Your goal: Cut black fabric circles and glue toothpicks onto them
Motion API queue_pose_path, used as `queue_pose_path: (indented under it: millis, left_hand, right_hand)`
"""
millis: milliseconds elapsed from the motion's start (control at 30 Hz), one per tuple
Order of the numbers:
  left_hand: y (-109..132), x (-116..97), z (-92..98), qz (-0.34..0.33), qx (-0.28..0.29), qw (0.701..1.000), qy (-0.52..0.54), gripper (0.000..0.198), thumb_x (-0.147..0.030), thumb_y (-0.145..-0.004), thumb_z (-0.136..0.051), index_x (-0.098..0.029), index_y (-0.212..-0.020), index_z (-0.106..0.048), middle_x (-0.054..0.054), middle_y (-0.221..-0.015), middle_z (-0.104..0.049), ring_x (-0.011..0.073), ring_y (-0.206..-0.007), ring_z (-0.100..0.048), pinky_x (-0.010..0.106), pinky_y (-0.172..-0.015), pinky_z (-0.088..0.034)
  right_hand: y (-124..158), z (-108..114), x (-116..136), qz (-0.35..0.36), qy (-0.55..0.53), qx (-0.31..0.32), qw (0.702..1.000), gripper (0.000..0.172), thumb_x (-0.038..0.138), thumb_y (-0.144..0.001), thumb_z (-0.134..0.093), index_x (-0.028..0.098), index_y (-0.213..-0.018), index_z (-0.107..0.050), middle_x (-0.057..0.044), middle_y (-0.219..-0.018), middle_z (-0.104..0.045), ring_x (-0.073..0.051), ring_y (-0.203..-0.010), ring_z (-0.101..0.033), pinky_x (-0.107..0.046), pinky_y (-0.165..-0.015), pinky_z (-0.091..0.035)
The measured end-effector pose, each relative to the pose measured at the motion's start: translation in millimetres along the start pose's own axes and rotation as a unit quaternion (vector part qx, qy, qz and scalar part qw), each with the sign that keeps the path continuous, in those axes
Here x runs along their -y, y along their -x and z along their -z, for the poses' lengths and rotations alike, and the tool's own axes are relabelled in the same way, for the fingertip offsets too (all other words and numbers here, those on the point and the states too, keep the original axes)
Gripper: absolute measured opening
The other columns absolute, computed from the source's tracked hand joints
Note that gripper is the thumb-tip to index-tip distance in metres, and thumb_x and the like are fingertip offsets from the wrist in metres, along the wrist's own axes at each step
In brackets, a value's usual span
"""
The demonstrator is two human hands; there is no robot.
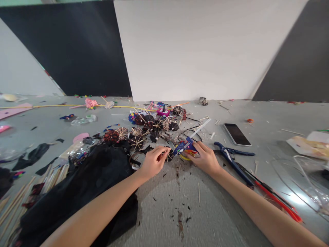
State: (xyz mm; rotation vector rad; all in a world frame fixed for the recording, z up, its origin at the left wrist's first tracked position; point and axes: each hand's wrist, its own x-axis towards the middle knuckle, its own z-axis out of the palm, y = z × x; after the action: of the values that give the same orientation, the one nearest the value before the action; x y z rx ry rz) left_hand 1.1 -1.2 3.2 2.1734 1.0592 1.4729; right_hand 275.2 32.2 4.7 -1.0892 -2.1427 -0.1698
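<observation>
My left hand point(154, 160) pinches a small dark paper cocktail umbrella point(169, 156) just above the grey table. My right hand point(204, 158) grips a blue patterned glue gun point(183, 146), its tip pointing left toward the umbrella. A black cord point(189, 130) runs back from the gun. Behind both hands lies a heap of several finished paper umbrellas point(144, 128), dark with pale spokes. Dark scraps and glue crumbs point(178, 171) litter the table under my hands.
Blue-handled pliers point(231, 156) and a red-and-black tool point(272, 195) lie to the right, a dark phone point(236, 134) behind them. Black fabric point(84, 192) and wooden sticks point(51, 175) cover the left. A white board point(195, 48) stands at the back.
</observation>
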Motion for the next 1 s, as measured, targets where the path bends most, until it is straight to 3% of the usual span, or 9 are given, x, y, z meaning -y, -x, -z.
queue_pose_path:
  millis: [200, 400, 1000]
  left_hand:
    - [-1.3, -1.5, 0.7, -0.003, 0.002, 1.0, -0.002, 0.016, -0.019, -0.101, -0.059, -0.021, -0.113, -0.069, 0.007, -0.106, -0.075, 0.0107, -0.064, -0.061, 0.024, -0.06, -0.051]
    - [-1.5, -1.5, 1.1, -0.005, 0.0, 1.0, -0.004, 0.017, -0.021, -0.101, -0.058, -0.021, -0.114, -0.069, 0.008, -0.104, -0.076, 0.0115, -0.065, -0.062, 0.025, -0.061, -0.052]
    - [-0.8, -0.4, 0.8, -0.004, -0.001, 1.0, 0.003, 0.017, -0.023, -0.102, -0.058, -0.021, -0.114, -0.07, 0.008, -0.104, -0.076, 0.0125, -0.068, -0.064, 0.026, -0.062, -0.054]
  right_hand:
    - [-0.4, 0.9, 0.9, -0.001, 0.003, 0.001, 1.0, 0.037, 0.046, -0.094, -0.069, 0.019, -0.119, -0.063, -0.008, -0.092, -0.067, -0.022, -0.078, -0.066, -0.034, -0.07, -0.055]
    - [-1.1, 0.8, 1.5, 0.003, -0.002, -0.001, 1.0, 0.027, 0.035, -0.097, -0.065, 0.019, -0.119, -0.064, -0.007, -0.09, -0.066, -0.022, -0.079, -0.066, -0.033, -0.07, -0.054]
    - [-0.9, 0.7, 1.2, 0.016, 0.013, -0.011, 1.0, 0.028, 0.026, -0.096, -0.059, 0.018, -0.122, -0.066, -0.008, -0.089, -0.066, -0.023, -0.079, -0.066, -0.033, -0.069, -0.056]
